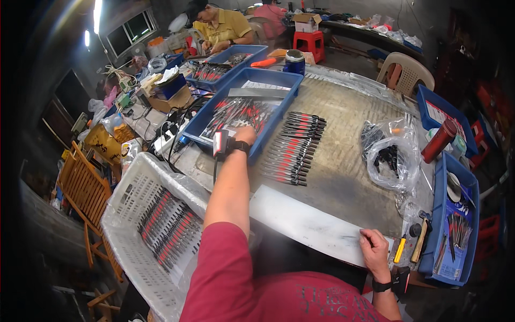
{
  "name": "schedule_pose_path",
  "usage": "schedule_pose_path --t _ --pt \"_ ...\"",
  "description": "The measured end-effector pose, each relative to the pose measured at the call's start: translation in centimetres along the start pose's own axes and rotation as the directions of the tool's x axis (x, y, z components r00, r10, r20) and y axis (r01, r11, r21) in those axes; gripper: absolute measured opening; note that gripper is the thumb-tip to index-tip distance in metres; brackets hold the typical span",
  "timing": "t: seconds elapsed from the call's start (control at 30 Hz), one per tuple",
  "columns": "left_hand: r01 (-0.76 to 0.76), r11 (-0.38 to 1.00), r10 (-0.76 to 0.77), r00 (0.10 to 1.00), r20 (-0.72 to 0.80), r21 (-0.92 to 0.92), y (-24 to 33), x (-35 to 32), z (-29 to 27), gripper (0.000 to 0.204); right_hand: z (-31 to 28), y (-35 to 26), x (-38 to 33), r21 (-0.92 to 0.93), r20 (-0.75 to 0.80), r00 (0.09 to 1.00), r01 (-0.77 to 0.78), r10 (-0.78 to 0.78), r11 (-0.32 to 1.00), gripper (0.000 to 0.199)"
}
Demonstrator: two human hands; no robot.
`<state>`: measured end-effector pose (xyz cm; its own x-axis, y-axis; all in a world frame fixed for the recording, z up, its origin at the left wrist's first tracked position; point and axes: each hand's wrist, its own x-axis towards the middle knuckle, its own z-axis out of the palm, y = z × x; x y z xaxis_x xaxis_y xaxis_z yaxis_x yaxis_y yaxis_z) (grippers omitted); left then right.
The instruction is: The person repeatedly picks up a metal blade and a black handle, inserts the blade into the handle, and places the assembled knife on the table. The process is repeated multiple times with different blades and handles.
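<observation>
My left hand [245,135] reaches into a blue tray [292,80] at its near side, against a loose pile of slim dark rods with red sections [238,111]. Its fingers look curled, but what they hold is hidden. To the right of that tray, a neat column of the same slim rods [295,147] lies side by side on the table. My right hand [375,249] rests at the right end of a white board [306,220] along the near table edge. Its fingers are loosely curled, with nothing visible in them.
At left, a plastic-lined white crate [126,214] holds rows of similar rods. A clear bag of black parts [391,155], a dark red cylinder [440,140], a yellow-handled screwdriver [399,250], a hammer [421,239] and a blue tray [472,257] lie right. Another person [222,29] works beyond.
</observation>
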<state>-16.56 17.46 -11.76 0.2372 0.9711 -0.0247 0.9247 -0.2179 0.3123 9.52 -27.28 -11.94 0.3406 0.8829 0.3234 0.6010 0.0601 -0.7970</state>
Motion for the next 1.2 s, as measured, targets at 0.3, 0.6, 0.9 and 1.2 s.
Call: schedule_pose_path --t 0.3,0.6,0.9,1.2 --pt "0.035 0.999 -0.033 0.998 0.059 -0.037 0.7 -1.3 -2.1 0.024 0.0 0.2 -0.1 0.011 -0.01 1.0 -0.006 0.007 1.0 0.014" --pt "-0.108 0.773 0.135 0.991 -0.004 -0.626 5.9 -1.7 -5.1 0.018 0.0 0.2 -0.1 -0.008 -0.011 1.0 -0.003 0.003 1.0 0.015" --pt "-0.432 0.659 0.631 0.763 0.141 -0.615 18.8 -8.7 -5.5 0.021 -1.3 -0.4 0.6 0.049 0.021 0.999 -0.041 0.04 0.998 0.016" --pt "-0.848 0.436 0.899 0.396 0.187 -0.302 24.8 -20.5 -1.9 0.017 -6.4 -2.5 3.0 -0.543 -0.221 0.904 0.197 -0.365 0.816 0.04"
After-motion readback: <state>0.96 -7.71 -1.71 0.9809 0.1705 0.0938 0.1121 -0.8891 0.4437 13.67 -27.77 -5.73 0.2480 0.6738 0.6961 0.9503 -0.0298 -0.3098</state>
